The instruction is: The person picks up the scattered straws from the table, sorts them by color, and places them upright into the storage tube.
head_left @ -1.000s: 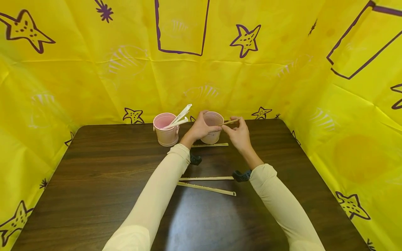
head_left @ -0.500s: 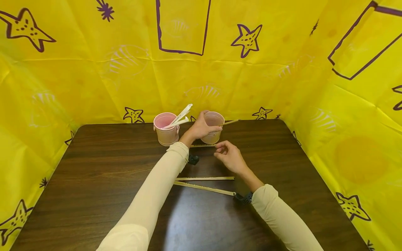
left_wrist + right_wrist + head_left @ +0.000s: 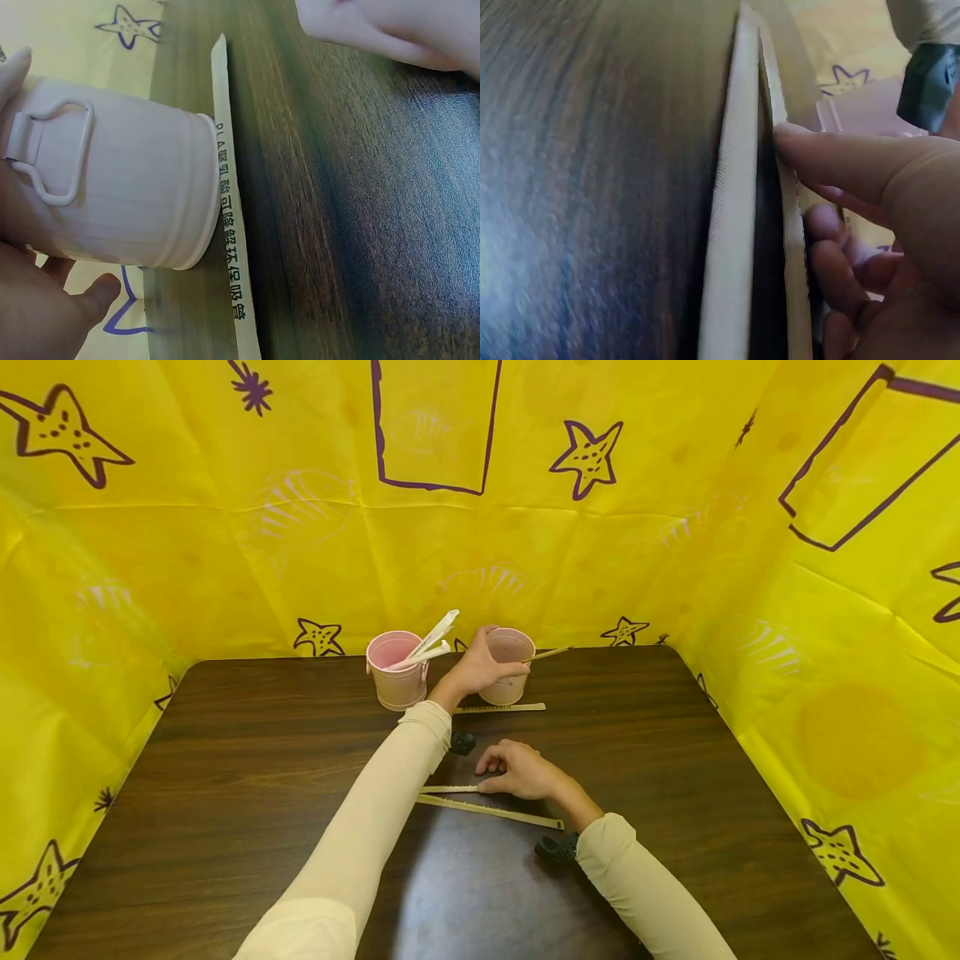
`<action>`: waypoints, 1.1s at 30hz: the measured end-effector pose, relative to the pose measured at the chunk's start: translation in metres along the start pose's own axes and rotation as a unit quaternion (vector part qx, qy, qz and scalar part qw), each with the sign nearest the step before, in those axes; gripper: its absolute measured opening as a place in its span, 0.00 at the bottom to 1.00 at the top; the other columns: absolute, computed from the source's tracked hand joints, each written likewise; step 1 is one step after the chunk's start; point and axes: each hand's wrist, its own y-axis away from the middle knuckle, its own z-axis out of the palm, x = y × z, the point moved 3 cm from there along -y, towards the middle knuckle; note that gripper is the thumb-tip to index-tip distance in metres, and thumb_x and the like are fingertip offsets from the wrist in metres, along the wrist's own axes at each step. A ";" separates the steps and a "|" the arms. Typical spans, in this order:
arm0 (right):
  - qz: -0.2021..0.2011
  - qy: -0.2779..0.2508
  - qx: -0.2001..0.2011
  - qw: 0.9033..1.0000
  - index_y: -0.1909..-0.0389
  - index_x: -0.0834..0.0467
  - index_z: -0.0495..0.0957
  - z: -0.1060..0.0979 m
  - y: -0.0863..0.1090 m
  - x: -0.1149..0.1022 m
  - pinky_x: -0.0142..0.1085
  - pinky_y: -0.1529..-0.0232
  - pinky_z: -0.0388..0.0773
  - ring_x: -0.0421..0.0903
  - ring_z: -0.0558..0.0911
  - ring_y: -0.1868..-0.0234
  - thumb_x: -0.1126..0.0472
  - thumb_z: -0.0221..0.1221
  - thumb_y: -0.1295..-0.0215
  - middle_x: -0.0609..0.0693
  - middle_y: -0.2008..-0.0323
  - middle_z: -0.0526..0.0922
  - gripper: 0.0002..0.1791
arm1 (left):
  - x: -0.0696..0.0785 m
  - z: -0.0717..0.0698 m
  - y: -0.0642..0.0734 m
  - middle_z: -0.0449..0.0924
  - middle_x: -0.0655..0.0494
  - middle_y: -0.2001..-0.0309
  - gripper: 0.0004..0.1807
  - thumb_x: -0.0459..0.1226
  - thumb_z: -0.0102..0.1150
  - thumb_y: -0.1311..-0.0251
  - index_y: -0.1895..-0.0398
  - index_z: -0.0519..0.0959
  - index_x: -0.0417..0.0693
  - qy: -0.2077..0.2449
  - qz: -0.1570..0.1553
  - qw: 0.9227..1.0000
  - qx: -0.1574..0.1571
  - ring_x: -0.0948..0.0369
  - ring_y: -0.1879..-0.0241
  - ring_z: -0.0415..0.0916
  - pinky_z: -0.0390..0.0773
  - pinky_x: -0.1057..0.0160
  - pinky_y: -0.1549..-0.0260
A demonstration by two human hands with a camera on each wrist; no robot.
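Note:
My left hand (image 3: pixel 480 667) grips a small pale pink pail (image 3: pixel 517 689) at the back of the table, fingers on its left side and thumb across its front. One wrapped straw (image 3: pixel 551 652) leans out over that pail's right rim. Printed lettering runs along another wrapped straw (image 3: pixel 229 195) lying just in front of the pail's base. Nearer the front, my right hand (image 3: pixel 525 772) is low over two more wrapped straws; its thumb tip meets the farther straw (image 3: pixel 799 247), with the fingers loosely bent on the far side. The nearer straw (image 3: pixel 735 225) lies slantwise beside it.
A second pink pail (image 3: pixel 401 689) stands to the left, several white wrapped straws (image 3: pixel 431 637) leaning out of it. The dark wood table (image 3: pixel 247 760) backs onto a yellow printed cloth (image 3: pixel 480 543). Dark bands sit on both wrists.
My right hand has let go of the straw in the right pail and come forward, past the straw by the pail, down to the two front straws. The left hand stays on the pail.

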 end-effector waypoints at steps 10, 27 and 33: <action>0.008 0.014 -0.011 1.000 0.70 0.49 0.82 -0.002 0.003 -0.001 0.43 0.55 0.69 0.40 0.74 0.61 0.56 0.70 0.36 0.45 0.65 0.78 0.06 | -0.001 0.001 -0.001 0.57 0.40 0.26 0.60 0.51 0.76 0.46 0.20 0.44 0.49 0.002 -0.007 1.000 0.003 0.46 0.27 0.62 0.64 0.44 0.27; 0.015 0.010 0.100 0.995 0.50 0.57 0.84 -0.051 0.041 0.030 0.34 0.58 0.77 0.40 0.80 0.62 0.65 0.64 0.32 0.47 0.64 0.86 0.11 | 0.001 -0.001 0.000 0.57 0.39 0.26 0.59 0.49 0.76 0.45 0.20 0.44 0.48 0.012 -0.005 1.000 0.002 0.44 0.28 0.62 0.63 0.43 0.27; 0.005 0.054 0.132 0.990 0.52 0.54 0.88 -0.086 0.064 0.039 0.38 0.60 0.64 0.41 0.76 0.64 0.66 0.64 0.32 0.45 0.65 0.86 0.12 | 0.001 -0.001 0.000 0.57 0.39 0.25 0.59 0.50 0.76 0.45 0.20 0.45 0.48 0.011 -0.005 1.000 0.003 0.44 0.27 0.61 0.63 0.43 0.27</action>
